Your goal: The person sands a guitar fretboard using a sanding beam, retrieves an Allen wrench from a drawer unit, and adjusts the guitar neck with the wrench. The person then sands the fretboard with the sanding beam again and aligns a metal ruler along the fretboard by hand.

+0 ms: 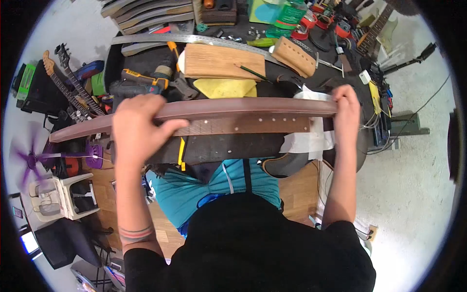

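Observation:
A long reddish-brown bar [243,106] spans the view from left to right above a guitar neck. My left hand [138,129] is wrapped over the bar left of the middle, its thumb stretched along the near side. Around the bar's right end my right hand [346,109] has its fingers curled. Just below the bar lies the dark fretboard [248,125] with round pale dots. White tape [316,141] covers the area at the fretboard's right end, beside a dark guitar body [287,164].
Beyond the bar lie a yellow cloth [226,88], a wooden block [219,62], a pencil [253,72], a drill [158,80] and a long metal ruler [209,40]. A green bottle [289,19] stands at the back. A purple fan [33,158] is at the left.

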Motion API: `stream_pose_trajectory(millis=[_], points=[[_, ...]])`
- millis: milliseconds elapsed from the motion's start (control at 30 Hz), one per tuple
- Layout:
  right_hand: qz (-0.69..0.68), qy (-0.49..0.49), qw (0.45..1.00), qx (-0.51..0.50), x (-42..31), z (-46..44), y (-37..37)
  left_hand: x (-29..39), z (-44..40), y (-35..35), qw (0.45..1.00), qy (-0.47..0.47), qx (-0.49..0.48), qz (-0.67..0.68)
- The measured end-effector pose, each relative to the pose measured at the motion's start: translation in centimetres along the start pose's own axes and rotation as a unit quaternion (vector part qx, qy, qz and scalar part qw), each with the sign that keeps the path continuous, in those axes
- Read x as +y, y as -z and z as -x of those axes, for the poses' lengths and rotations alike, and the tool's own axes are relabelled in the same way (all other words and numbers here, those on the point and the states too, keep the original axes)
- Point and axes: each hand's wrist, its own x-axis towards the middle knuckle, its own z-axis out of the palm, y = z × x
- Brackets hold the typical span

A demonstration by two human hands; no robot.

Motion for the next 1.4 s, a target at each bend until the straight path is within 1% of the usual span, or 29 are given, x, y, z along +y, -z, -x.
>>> stream_pose_trajectory(millis=[67, 133, 167, 200, 233, 267, 333, 367, 400, 467, 533, 567, 667, 700, 733, 800, 867, 900, 933, 1000, 1067, 1100, 1133, 1200, 1267, 1300, 1333, 1400], points=[[-0.021, -0.052, 0.998, -0.005, 0.1, -0.6, 0.2, 0.3, 0.2, 0.2, 1.0, 0.01, -0.02, -0.004], [-0.014, 0.002, 1.0, -0.022, -2.0, 0.5, -2.3, -2.6, 1.2, 1.3, 1.0, 0.011, -0.018, -0.018], [-0.017, 0.007, 0.999, -0.042, -2.8, 1.0, -3.5, -3.9, 1.7, 2.0, 1.0, 0.002, 0.004, -0.029], [-0.028, -0.021, 0.998, -0.058, -4.6, 1.8, -4.4, -4.5, 1.7, 2.8, 0.999, 0.037, -0.027, -0.016], [-0.027, -0.011, 0.998, -0.062, -3.9, 1.7, -3.9, -4.5, 1.6, 2.4, 0.999, 0.03, -0.029, -0.022], [-0.028, 0.001, 0.997, -0.067, -3.0, 1.3, -3.2, -4.3, 1.5, 2.0, 0.999, 0.025, -0.029, -0.03], [0.02, 0.018, 0.999, -0.028, -1.1, 0.3, -0.5, -0.8, 0.3, 0.4, 1.0, -0.011, 0.014, -0.019], [-0.032, -0.047, 0.998, -0.002, -0.3, -0.2, 0.2, 0.5, -0.2, -0.3, 1.0, -0.022, 0.016, -0.01], [-0.026, -0.061, 0.998, -0.013, -0.6, -0.4, 0.5, 0.7, -0.2, -0.3, 1.0, -0.013, 0.002, -0.013], [-0.015, -0.007, 1.0, -0.021, -0.6, 0.1, -0.8, -1.2, 0.7, 0.5, 1.0, -0.003, -0.007, -0.017], [-0.015, 0.005, 0.998, -0.054, -2.9, 1.4, -3.4, -4.4, 1.9, 2.1, 0.999, 0.01, -0.019, -0.028], [-0.05, 0.008, 0.996, -0.07, -4.0, 2.0, -4.3, -5.5, 2.4, 2.5, 0.999, 0.024, -0.031, -0.025], [0.013, -0.007, 0.999, -0.047, -2.1, 1.3, -1.2, -2.5, 1.0, 1.1, 0.999, -0.002, -0.019, -0.031], [0.031, -0.016, 0.999, -0.019, -1.3, 0.8, 0.2, -0.6, 0.5, 0.0, 1.0, -0.018, 0.014, -0.014], [-0.035, -0.051, 0.998, 0.006, -0.5, 0.2, 0.6, 0.8, 0.1, -0.5, 1.0, -0.017, 0.0, -0.022], [-0.051, -0.07, 0.996, 0.011, 0.1, 0.4, 0.4, 0.2, 0.3, 0.0, 1.0, -0.014, -0.014, -0.018], [-0.027, -0.003, 0.999, -0.038, -2.0, 1.6, -2.0, -2.8, 1.7, 1.1, 0.999, -0.014, 0.028, -0.024], [0.01, 0.039, 0.998, -0.057, -2.5, 2.0, -3.1, -4.4, 2.4, 2.3, 0.999, 0.012, -0.02, -0.031], [-0.04, 0.039, 0.996, -0.074, -3.6, 2.7, -3.9, -4.9, 2.6, 2.9, 0.998, 0.03, -0.051, -0.033], [0.005, 0.041, 0.997, -0.064, -2.8, 2.3, -2.4, -3.7, 2.1, 2.2, 0.999, -0.011, -0.013, -0.039], [0.015, -0.017, 1.0, -0.009, -1.4, 1.5, 0.1, -0.1, 0.8, 0.5, 0.999, -0.019, 0.018, -0.025], [-0.016, -0.04, 0.999, -0.002, -1.3, 1.2, 0.6, 1.1, 0.6, -0.1, 1.0, -0.018, 0.009, -0.02], [-0.049, -0.062, 0.997, 0.004, -1.2, 0.9, 0.7, 0.6, 1.0, 0.2, 1.0, -0.018, 0.008, -0.024], [-0.033, -0.02, 0.999, -0.016, -1.3, 1.7, -0.5, -0.9, 1.7, 1.0, 0.999, -0.02, 0.005, -0.03], [-0.007, 0.03, 0.997, -0.067, -2.8, 3.0, -2.5, -3.6, 3.0, 2.4, 1.0, 0.002, -0.006, -0.028], [-0.043, 0.023, 0.996, -0.08, -3.6, 3.3, -3.0, -3.5, 3.0, 2.5, 0.999, -0.003, -0.012, -0.032], [-0.021, 0.015, 0.998, -0.059, -3.2, 3.3, -2.4, -3.3, 3.0, 2.6, 0.999, -0.005, -0.016, -0.037], [0.013, 0.012, 0.999, -0.029, -2.0, 2.6, -0.6, -1.5, 2.2, 0.9, 0.999, -0.026, 0.032, -0.022]])
